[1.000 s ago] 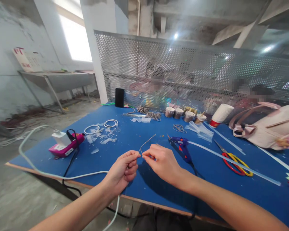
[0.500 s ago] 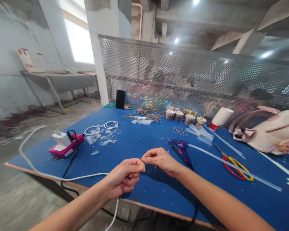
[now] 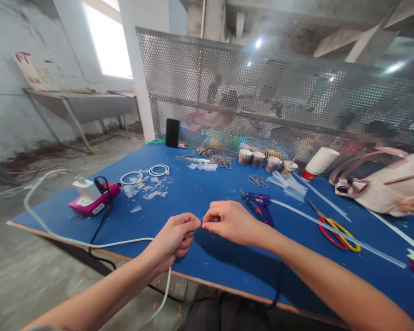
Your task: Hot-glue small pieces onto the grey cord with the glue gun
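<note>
Just above the near part of the blue table (image 3: 120, 225), my left hand (image 3: 177, 236) is closed in a pinch, thumb pressed to the bent forefinger. My right hand (image 3: 231, 223) meets it fingertip to fingertip, also pinching, its back turned up. A tiny pale bit shows where the fingertips meet, too small to name. A blue hot glue gun (image 3: 262, 204) with a long clear glue stick (image 3: 338, 233) lies right of my right hand. Beyond it are scissors (image 3: 341, 234) with red and yellow handles.
A pink power strip (image 3: 93, 207) with a white plug and cables sits left. White rings (image 3: 158, 170) and plastic scraps lie behind. A phone (image 3: 172, 133), grey cord (image 3: 221, 161), small paper cups (image 3: 257, 159), stacked cups (image 3: 320, 163) and a bag (image 3: 393, 184) line the mesh panel (image 3: 179, 78).
My right hand has turned over so its back faces up, and the thin strand that stuck out past its fingers is now hidden. The left hand stays pinched. The view has tilted down slightly.
</note>
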`<state>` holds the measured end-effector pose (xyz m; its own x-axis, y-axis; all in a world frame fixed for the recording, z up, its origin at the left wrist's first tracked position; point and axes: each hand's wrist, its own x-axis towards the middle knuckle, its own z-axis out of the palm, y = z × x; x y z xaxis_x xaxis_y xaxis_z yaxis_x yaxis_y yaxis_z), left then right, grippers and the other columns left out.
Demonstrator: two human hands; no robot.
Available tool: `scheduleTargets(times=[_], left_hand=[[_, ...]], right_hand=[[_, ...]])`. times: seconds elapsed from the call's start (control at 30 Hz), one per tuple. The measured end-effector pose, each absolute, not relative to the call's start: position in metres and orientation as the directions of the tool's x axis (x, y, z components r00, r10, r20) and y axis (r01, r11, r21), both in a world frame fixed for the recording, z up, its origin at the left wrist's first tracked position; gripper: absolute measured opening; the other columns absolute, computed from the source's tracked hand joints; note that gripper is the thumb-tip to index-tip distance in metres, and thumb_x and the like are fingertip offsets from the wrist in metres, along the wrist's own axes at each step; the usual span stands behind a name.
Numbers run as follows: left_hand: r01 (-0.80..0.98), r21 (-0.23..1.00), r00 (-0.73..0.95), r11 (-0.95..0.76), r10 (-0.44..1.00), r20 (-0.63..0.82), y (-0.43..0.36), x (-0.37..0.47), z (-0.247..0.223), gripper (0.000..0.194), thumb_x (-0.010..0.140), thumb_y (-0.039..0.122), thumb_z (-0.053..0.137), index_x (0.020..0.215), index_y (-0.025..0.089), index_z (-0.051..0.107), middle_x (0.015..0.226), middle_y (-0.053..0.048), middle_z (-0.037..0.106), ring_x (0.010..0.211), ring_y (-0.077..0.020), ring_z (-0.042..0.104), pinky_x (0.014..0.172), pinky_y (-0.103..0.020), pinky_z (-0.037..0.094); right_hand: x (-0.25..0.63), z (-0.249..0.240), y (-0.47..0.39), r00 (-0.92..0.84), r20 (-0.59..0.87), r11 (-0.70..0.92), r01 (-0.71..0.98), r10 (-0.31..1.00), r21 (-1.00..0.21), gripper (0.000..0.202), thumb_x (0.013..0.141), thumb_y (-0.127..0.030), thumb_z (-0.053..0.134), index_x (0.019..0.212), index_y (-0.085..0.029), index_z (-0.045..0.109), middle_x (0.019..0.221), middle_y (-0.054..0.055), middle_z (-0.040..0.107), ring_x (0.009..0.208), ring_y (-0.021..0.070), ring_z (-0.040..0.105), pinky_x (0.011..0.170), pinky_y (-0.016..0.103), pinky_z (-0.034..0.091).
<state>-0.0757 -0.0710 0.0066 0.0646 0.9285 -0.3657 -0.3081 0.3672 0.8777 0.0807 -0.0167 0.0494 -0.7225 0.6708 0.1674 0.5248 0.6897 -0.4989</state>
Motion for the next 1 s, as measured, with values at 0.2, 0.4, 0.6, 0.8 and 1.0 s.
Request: scheduleTargets(times=[0.2,0.4,0.6,0.8,1.0], left_hand=[[-0.497,0.792,0.138,0.355,0.933,-0.332,-0.073,-0.074,0.004,0.026,0.067,0.027,0.07,0.064,0.018,0.046,0.045,0.011,0.031,0.032,0.0003,0.017,0.032,-0.012,0.007],[-0.582,0.717,0.261,0.383,0.923,-0.282,-0.072,-0.078,-0.006,0.022,0.068,0.025,0.07,0.067,0.018,0.049,0.045,0.011,0.032,0.032,0.0005,0.013,0.03,-0.011,0.008],[-0.549,0.754,0.279,0.362,0.929,-0.243,-0.073,-0.078,-0.008,0.021,0.07,0.027,0.07,0.067,0.017,0.051,0.045,0.01,0.035,0.033,0.0002,0.015,0.031,-0.012,0.008],[-0.482,0.829,0.201,0.283,0.957,-0.209,-0.072,-0.074,-0.007,0.021,0.068,0.029,0.073,0.071,0.015,0.057,0.044,0.01,0.034,0.036,-0.0003,0.019,0.034,-0.013,0.009],[-0.466,0.839,0.208,0.282,0.956,-0.206,-0.069,-0.072,-0.007,0.021,0.069,0.03,0.071,0.075,0.014,0.059,0.042,0.01,0.035,0.035,-0.001,0.019,0.035,-0.015,0.007]], right_hand=[[0.082,0.028,-0.034,-0.613,0.368,0.71,0.533,0.699,-0.46,0.013,0.081,-0.017,0.06,0.074,-0.019,0.07,0.065,0.0,0.059,0.062,0.0123,0.052,0.059,0.024,0.035],[0.082,0.014,-0.038,-0.459,0.318,0.507,0.381,0.83,-0.773,0.015,0.077,-0.016,0.057,0.071,-0.018,0.07,0.061,-0.002,0.053,0.056,0.0106,0.047,0.054,0.023,0.034],[0.079,0.002,-0.038,-0.405,-0.041,0.006,0.115,0.913,-0.993,0.017,0.067,-0.032,0.068,0.067,-0.015,0.067,0.056,-0.003,0.053,0.052,0.0087,0.038,0.05,0.023,0.029],[0.079,-0.005,-0.035,-0.541,-0.314,-0.439,-0.116,0.78,-0.891,0.037,0.052,-0.039,0.081,0.056,-0.016,0.053,0.042,-0.01,0.034,0.042,0.0049,0.022,0.044,0.022,0.015],[0.081,-0.01,-0.033,-0.562,-0.33,-0.481,-0.141,0.758,-0.865,0.041,0.053,-0.042,0.082,0.055,-0.016,0.051,0.04,-0.01,0.037,0.04,0.0047,0.027,0.044,0.022,0.018]])
